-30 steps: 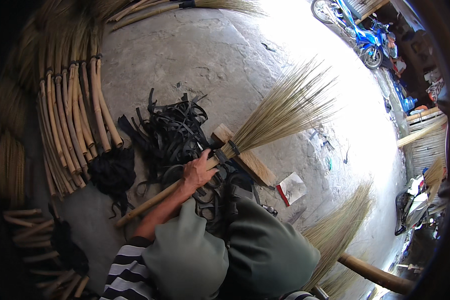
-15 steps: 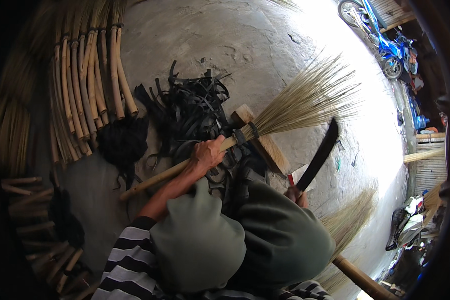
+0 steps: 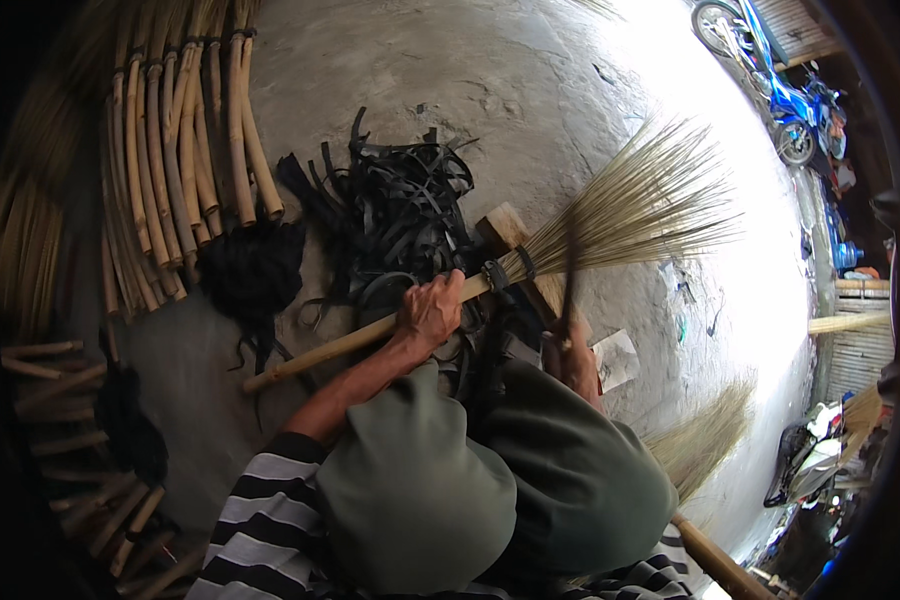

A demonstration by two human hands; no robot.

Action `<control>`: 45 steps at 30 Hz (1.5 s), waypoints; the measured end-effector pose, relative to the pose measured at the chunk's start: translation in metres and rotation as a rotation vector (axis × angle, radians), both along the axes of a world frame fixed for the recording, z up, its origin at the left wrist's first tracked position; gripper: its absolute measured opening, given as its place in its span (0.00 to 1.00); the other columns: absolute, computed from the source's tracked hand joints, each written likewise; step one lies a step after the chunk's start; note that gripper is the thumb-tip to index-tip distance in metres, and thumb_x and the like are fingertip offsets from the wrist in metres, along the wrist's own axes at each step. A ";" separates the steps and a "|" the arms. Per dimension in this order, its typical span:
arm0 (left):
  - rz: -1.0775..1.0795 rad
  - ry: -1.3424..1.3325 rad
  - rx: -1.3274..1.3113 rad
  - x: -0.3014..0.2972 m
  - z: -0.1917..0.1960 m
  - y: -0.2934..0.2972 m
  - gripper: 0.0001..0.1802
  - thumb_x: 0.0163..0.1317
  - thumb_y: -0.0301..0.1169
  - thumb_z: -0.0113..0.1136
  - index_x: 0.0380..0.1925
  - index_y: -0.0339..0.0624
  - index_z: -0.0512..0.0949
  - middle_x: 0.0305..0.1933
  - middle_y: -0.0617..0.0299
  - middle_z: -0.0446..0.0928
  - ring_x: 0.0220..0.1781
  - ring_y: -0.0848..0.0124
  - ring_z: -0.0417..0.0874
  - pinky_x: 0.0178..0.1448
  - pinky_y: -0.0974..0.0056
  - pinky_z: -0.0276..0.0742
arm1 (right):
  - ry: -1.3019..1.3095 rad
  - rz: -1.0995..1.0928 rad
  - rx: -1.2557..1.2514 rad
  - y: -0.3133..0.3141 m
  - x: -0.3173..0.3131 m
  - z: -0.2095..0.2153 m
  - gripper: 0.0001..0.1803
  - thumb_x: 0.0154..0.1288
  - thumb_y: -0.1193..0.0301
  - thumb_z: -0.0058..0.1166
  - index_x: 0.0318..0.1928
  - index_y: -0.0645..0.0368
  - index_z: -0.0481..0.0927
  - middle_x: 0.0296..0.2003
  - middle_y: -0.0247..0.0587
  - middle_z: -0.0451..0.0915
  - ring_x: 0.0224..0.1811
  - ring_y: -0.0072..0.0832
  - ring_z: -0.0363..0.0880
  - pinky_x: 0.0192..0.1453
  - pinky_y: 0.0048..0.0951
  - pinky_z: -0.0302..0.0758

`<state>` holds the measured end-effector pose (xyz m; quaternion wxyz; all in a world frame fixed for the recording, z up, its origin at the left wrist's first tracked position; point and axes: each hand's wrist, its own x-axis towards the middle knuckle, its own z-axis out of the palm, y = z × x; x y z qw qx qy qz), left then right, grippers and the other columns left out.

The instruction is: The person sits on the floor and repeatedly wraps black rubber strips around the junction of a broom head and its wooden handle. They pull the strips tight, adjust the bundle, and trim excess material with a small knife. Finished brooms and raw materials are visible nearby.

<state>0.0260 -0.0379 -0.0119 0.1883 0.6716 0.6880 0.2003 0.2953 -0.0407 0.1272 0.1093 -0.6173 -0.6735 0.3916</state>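
Grey floor, blurry dark blade

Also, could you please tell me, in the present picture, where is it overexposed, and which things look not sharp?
Head view: strong glare bleaches the floor toward the right; head view: the dark blade in the right hand looks blurred, while the left hand on the broom handle is fairly sharp; head view: the far-left bundle is dim and soft.

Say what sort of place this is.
Likely a broom workshop: brooms lie in a row, black strips are heaped on the floor, and the left hand grips another broom.
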 end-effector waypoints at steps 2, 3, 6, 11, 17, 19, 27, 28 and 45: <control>0.010 0.049 0.069 0.004 -0.003 -0.002 0.14 0.71 0.30 0.66 0.51 0.45 0.74 0.41 0.50 0.86 0.44 0.45 0.93 0.49 0.41 0.84 | -0.007 0.166 0.028 0.014 -0.003 0.007 0.16 0.88 0.62 0.58 0.63 0.59 0.74 0.39 0.70 0.87 0.44 0.73 0.86 0.47 0.60 0.79; 0.020 0.070 0.085 0.007 -0.005 -0.006 0.13 0.70 0.29 0.66 0.51 0.45 0.74 0.42 0.51 0.86 0.44 0.46 0.93 0.48 0.41 0.84 | 0.008 0.262 0.026 0.017 -0.002 0.009 0.17 0.88 0.61 0.58 0.63 0.58 0.74 0.39 0.70 0.87 0.44 0.74 0.86 0.46 0.62 0.79; 0.026 0.078 0.071 0.010 -0.007 -0.011 0.13 0.69 0.28 0.64 0.51 0.45 0.74 0.43 0.51 0.86 0.44 0.48 0.93 0.48 0.42 0.83 | -0.031 0.181 -0.022 0.010 0.008 0.007 0.16 0.88 0.61 0.58 0.62 0.58 0.74 0.38 0.65 0.86 0.42 0.64 0.87 0.48 0.56 0.79; 0.008 0.068 0.045 0.006 -0.007 -0.004 0.14 0.68 0.28 0.65 0.51 0.44 0.75 0.45 0.52 0.84 0.47 0.48 0.92 0.53 0.42 0.81 | -0.078 0.141 -0.103 -0.001 0.028 -0.035 0.16 0.87 0.62 0.58 0.62 0.59 0.74 0.46 0.69 0.85 0.55 0.69 0.84 0.55 0.62 0.77; 0.019 -0.044 0.087 -0.010 -0.004 -0.011 0.19 0.63 0.31 0.72 0.52 0.42 0.78 0.51 0.49 0.80 0.57 0.47 0.86 0.59 0.41 0.76 | -0.105 0.198 -0.153 -0.015 0.045 -0.052 0.15 0.86 0.62 0.58 0.56 0.61 0.74 0.42 0.62 0.82 0.49 0.65 0.83 0.52 0.61 0.75; 0.043 -0.083 0.108 -0.024 -0.003 -0.027 0.21 0.61 0.32 0.75 0.53 0.41 0.81 0.53 0.50 0.78 0.60 0.46 0.84 0.59 0.40 0.76 | -0.060 0.125 -0.184 -0.024 0.039 -0.042 0.16 0.85 0.57 0.59 0.52 0.59 0.79 0.41 0.53 0.85 0.48 0.51 0.87 0.52 0.52 0.77; 0.065 -0.039 0.093 -0.035 -0.012 -0.057 0.23 0.59 0.30 0.77 0.56 0.44 0.85 0.55 0.51 0.75 0.62 0.44 0.79 0.61 0.38 0.75 | 0.031 0.081 -0.233 -0.033 0.021 -0.014 0.16 0.85 0.58 0.60 0.50 0.60 0.80 0.38 0.52 0.84 0.44 0.50 0.86 0.49 0.50 0.77; 0.080 -0.040 0.086 -0.034 -0.013 -0.057 0.24 0.59 0.29 0.77 0.56 0.44 0.85 0.55 0.49 0.75 0.61 0.42 0.79 0.61 0.37 0.75 | 0.037 0.091 -0.233 -0.034 0.024 -0.017 0.16 0.85 0.58 0.60 0.49 0.60 0.80 0.38 0.53 0.83 0.44 0.51 0.86 0.49 0.50 0.77; 0.198 0.030 0.137 -0.031 -0.006 -0.051 0.22 0.59 0.26 0.77 0.54 0.48 0.83 0.51 0.48 0.74 0.59 0.39 0.79 0.61 0.37 0.77 | 0.146 0.102 -0.242 -0.043 0.023 0.001 0.14 0.85 0.61 0.59 0.48 0.62 0.83 0.39 0.56 0.84 0.43 0.46 0.85 0.49 0.48 0.78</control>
